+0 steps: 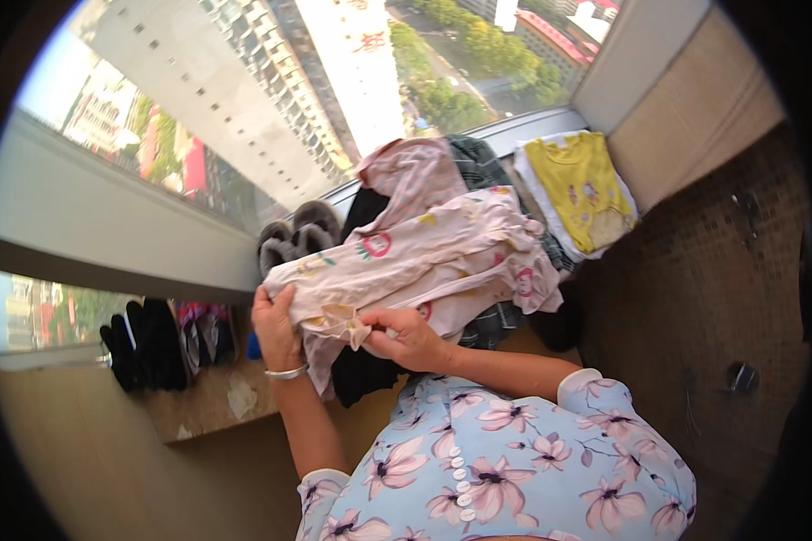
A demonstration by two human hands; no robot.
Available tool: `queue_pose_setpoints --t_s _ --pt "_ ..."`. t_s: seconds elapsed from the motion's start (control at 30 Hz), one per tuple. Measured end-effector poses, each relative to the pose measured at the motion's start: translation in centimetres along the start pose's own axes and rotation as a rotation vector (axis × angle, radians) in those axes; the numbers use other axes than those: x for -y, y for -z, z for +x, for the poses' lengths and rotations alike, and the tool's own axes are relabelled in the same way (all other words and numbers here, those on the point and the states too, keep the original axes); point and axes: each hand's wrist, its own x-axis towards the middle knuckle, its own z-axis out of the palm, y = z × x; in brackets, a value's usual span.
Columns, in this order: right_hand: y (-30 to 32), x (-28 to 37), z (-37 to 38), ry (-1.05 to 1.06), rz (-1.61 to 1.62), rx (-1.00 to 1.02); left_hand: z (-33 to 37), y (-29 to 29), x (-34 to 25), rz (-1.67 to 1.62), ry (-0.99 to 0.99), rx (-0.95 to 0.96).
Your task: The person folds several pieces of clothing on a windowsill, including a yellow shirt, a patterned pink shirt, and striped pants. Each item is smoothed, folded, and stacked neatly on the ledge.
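A pale pink printed garment point(406, 248), with fruit-like figures on it, is stretched out over a heap of clothes by the window. My left hand point(278, 323), with a bangle at its wrist, grips the garment's left end. Close by, my right hand point(401, 337) pinches a bunched edge of the same cloth. Whether it is trousers or a top I cannot tell. Beneath it lie another pink patterned garment point(417, 171), a dark checked cloth point(475, 160) and a black cloth point(363, 377).
Folded clothes with a yellow top point(585, 191) uppermost lie on the sill to the right. Grey furry slippers point(314, 225) stand beside the window frame. More dark footwear point(158, 343) sits on the ledge at left. Brown mosaic tiles point(695, 298) cover the surface at right.
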Motion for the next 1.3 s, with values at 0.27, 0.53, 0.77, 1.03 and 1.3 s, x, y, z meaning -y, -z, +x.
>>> queue_pose_setpoints --t_s 0.27,0.53,0.77,1.03,1.3 --pt "9.0 2.5 -6.1 0.05 0.131 -0.315 -1.0 -21.4 -4.9 0.247 -0.225 0.278" --pt "19.8 -1.1 -11.7 -0.191 0.615 -0.78 1.0 -38.7 10.1 0.598 -0.174 0.56" --pt "23.4 -3.2 -15.8 -0.408 0.715 -0.708 -1.7 -34.9 9.7 0.482 -0.121 0.536" --pt "21.1 4.2 -12.8 -0.466 0.16 -0.198 -4.5 -21.1 7.0 0.576 -0.112 0.155" --pt "19.1 1.3 5.9 0.376 -0.924 -0.033 -9.6 -17.6 10.0 0.669 0.164 0.188"
